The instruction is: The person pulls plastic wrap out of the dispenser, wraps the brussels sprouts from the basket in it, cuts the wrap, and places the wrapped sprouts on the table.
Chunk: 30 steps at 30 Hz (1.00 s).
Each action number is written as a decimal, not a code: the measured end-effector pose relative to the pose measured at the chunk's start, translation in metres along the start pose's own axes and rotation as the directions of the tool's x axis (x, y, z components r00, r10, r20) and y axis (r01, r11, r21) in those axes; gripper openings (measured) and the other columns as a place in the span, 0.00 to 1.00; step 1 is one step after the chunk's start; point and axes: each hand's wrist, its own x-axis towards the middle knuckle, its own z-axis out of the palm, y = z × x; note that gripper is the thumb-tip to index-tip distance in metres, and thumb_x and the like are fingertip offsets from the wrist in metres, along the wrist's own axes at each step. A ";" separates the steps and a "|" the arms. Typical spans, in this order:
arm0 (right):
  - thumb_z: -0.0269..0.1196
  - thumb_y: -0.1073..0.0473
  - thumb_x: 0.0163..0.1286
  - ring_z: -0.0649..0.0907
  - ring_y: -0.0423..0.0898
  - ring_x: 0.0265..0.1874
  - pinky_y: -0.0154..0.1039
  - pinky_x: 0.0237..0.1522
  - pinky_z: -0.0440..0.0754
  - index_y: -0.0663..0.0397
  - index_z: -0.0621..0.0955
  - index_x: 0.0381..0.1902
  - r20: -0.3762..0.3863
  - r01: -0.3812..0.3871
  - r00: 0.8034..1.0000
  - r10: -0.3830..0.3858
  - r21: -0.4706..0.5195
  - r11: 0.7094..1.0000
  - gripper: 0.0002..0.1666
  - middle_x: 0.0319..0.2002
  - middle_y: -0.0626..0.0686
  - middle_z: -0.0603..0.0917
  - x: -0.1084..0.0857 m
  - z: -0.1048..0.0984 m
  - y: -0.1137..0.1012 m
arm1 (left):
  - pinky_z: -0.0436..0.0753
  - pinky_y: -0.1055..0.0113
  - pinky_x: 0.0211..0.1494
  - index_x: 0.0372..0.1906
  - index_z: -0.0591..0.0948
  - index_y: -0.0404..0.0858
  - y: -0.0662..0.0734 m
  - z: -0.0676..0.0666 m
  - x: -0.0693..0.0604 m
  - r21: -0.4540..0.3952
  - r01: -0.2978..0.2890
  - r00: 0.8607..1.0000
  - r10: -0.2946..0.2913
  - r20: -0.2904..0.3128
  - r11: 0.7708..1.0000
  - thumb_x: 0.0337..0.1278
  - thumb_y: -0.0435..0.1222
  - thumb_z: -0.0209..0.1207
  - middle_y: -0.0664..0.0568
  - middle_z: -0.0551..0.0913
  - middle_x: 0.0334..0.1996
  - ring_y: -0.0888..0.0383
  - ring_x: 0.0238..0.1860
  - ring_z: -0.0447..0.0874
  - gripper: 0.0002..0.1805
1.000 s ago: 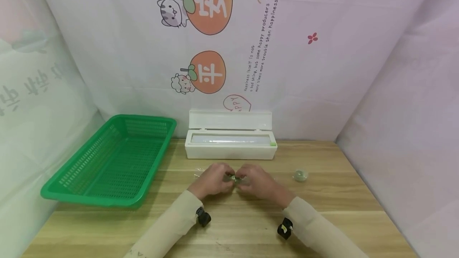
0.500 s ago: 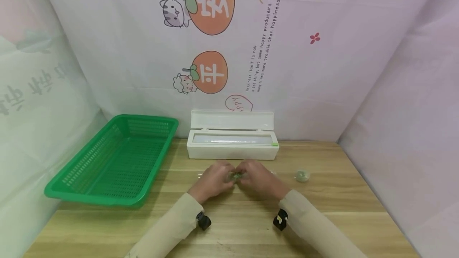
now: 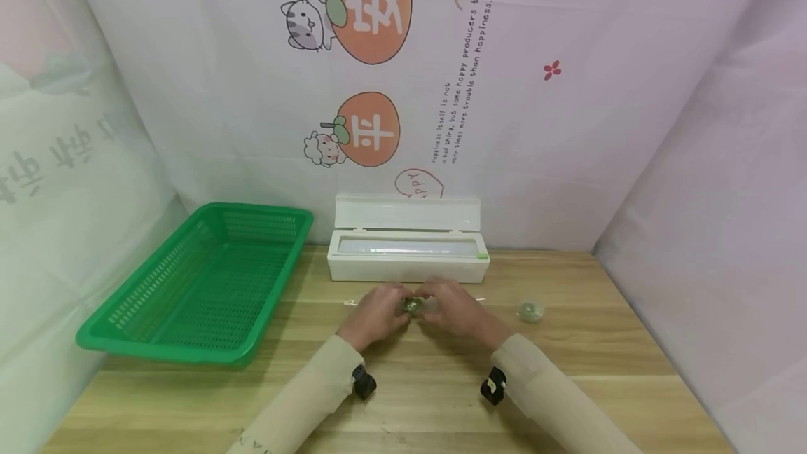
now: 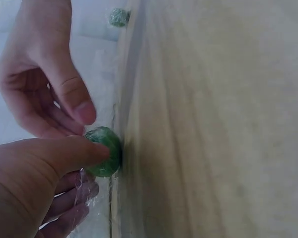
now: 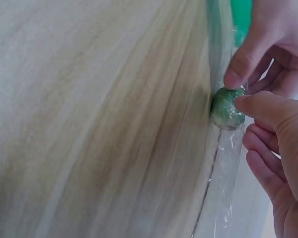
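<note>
A small round green vegetable (image 3: 412,307), which looks like a Brussels sprout, sits on the table with clear cling film (image 5: 226,188) around it. My left hand (image 3: 378,314) holds it from the left, its thumb lying across the green surface in the left wrist view. From the other side my right hand (image 3: 452,308) pinches at it, thumb against the vegetable (image 5: 227,111) in the right wrist view. Loose film spreads out to both sides under the hands. How the hidden fingers lie beneath the film cannot be seen.
Behind the hands stands a white cling film dispenser (image 3: 408,270) with its lid raised. A green plastic basket (image 3: 252,350) is at the left. To the right lies another film-wrapped green ball (image 3: 530,312). White printed cloth (image 3: 504,125) encloses the wooden table (image 3: 429,405).
Both hands stay at the green vegetable, shifting slightly as their fingers work the film. More of the vegetable shows between them now. The basket, dispenser and wrapped ball have stayed put.
</note>
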 end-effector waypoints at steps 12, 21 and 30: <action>0.79 0.65 0.59 0.88 0.49 0.45 0.43 0.52 0.91 0.61 0.88 0.46 -0.069 0.074 0.994 -0.083 -0.126 0.989 0.17 0.44 0.54 0.89 0.004 0.013 0.006 | 0.89 0.56 0.59 0.52 0.88 0.36 -0.004 -0.003 0.007 -0.082 0.076 0.996 -0.072 0.047 0.994 0.59 0.34 0.73 0.47 0.90 0.49 0.50 0.52 0.89 0.16; 0.78 0.63 0.61 0.89 0.45 0.43 0.39 0.49 0.90 0.58 0.88 0.44 0.009 -0.019 1.000 0.019 -0.026 0.999 0.14 0.42 0.51 0.91 0.008 0.009 0.010 | 0.91 0.60 0.55 0.56 0.87 0.38 0.002 -0.007 0.000 0.082 -0.047 0.998 0.050 -0.024 0.996 0.51 0.37 0.79 0.47 0.88 0.52 0.51 0.53 0.88 0.26; 0.77 0.62 0.62 0.89 0.39 0.40 0.34 0.46 0.90 0.54 0.91 0.44 0.121 -0.135 0.986 0.115 0.167 0.977 0.11 0.42 0.49 0.93 0.009 -0.007 0.007 | 0.91 0.63 0.48 0.53 0.87 0.41 0.007 -0.010 -0.007 0.167 -0.124 0.988 0.137 -0.068 0.978 0.50 0.39 0.81 0.51 0.88 0.46 0.55 0.46 0.88 0.24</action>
